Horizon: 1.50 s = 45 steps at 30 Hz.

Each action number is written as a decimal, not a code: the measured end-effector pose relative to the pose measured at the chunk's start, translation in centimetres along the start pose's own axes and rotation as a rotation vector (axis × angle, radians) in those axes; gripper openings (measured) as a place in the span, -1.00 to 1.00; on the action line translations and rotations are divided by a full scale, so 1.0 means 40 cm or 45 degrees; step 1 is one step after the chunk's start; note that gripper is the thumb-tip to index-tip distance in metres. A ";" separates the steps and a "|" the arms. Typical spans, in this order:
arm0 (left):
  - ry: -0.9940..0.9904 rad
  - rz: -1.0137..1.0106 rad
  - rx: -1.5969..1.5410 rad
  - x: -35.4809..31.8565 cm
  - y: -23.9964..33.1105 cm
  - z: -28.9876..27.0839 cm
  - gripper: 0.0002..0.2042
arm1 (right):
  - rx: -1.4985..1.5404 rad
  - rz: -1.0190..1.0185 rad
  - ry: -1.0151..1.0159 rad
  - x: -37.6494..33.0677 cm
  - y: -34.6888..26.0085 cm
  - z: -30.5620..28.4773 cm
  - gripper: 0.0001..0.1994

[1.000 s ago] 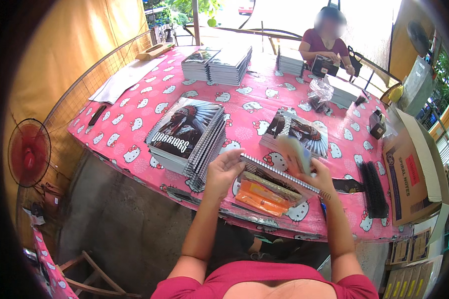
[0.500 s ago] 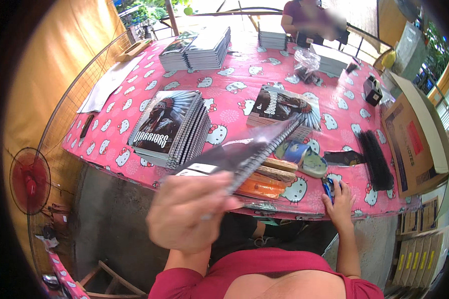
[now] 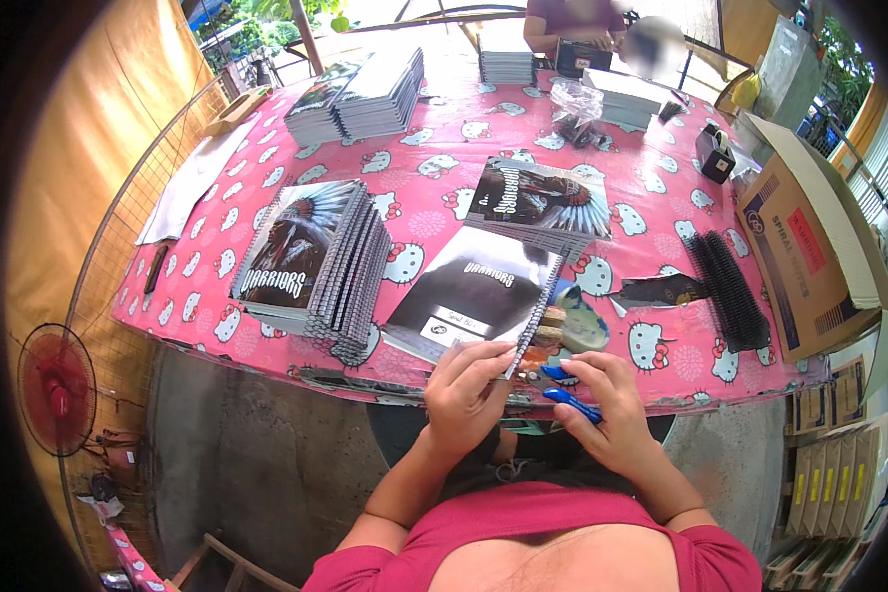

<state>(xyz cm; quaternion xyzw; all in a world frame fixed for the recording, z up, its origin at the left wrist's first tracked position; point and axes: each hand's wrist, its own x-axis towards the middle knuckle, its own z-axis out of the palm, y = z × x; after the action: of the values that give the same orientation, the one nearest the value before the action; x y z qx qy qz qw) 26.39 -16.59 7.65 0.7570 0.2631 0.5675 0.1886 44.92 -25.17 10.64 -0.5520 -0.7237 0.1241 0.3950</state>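
A dark spiral notebook lies tilted at the table's front edge, with a plain cover and a white label. My left hand pinches its near corner by the end of the wire spine. In my right hand is a pair of blue-handled pliers, handles spread, close to that spine end. Their jaws are too small to make out. Behind the notebook lies a small stack of spiral notebooks with a feathered headdress on the cover. A taller stack of the same notebooks stands to the left.
Black plastic coils lie at the right beside an open cardboard box. A blue-green pouch-like item sits just beyond my right hand. More notebook stacks stand at the back, where another person sits. A red fan is at left.
The notebook has come down from the air onto the table's front edge. My right hand has lifted the pliers off the table and moved left to the spine end.
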 end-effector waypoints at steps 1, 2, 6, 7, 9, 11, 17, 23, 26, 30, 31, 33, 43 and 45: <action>0.009 -0.001 0.000 -0.001 0.000 -0.001 -0.75 | -0.023 -0.009 -0.006 0.001 -0.005 0.003 -0.59; 0.019 -0.003 0.001 -0.002 -0.001 -0.003 -0.75 | -0.045 -0.018 -0.012 0.002 -0.009 0.005 -0.61; 0.083 0.060 0.011 -0.010 -0.007 -0.003 -0.74 | 1.250 0.835 -0.417 -0.006 0.041 0.011 -0.64; 0.091 0.089 0.008 -0.007 -0.007 -0.003 -0.74 | 1.466 0.882 -0.493 -0.008 0.054 0.012 -0.62; 0.103 0.148 0.016 0.008 -0.010 -0.007 -0.74 | 1.912 0.959 -0.655 -0.007 0.069 0.019 -0.60; 0.182 0.184 0.168 0.034 -0.022 -0.023 -0.71 | 1.323 0.815 -0.297 -0.008 0.051 0.024 -0.61; 1.192 0.107 0.199 0.230 -0.012 -0.227 -0.80 | -0.357 0.554 0.268 -0.053 0.331 -0.043 -0.51; 1.683 0.690 0.313 0.398 0.052 -0.525 -0.73 | -0.684 0.510 0.129 -0.050 0.326 -0.007 -0.24; 0.700 1.156 1.416 0.492 -0.057 -0.744 -0.85 | -0.385 0.299 0.069 0.013 0.278 0.047 -0.22; -0.102 0.149 0.876 0.601 -0.150 -0.486 -0.75 | -0.176 0.302 -0.022 0.049 0.333 0.057 -0.40; -0.226 0.156 1.044 0.598 -0.192 -0.473 -0.70 | -0.129 0.247 -0.011 0.062 0.353 0.064 -0.40; -0.433 0.175 1.286 0.561 -0.315 -0.462 -0.58 | -0.044 0.167 0.020 0.093 0.400 0.063 -0.40; -1.097 -0.630 1.097 0.356 -0.372 -0.484 -0.41 | -0.231 0.347 0.371 0.344 0.493 -0.063 -0.43; -1.078 -0.621 1.079 0.343 -0.356 -0.489 -0.42 | -0.101 0.570 0.394 0.400 0.557 -0.050 -0.41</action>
<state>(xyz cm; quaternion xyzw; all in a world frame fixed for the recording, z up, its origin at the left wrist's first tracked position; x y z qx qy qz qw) 7.99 2.81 15.31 0.8427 0.5316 0.0076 0.0845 60.70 -3.34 5.20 -0.7257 -0.5191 0.0941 0.4416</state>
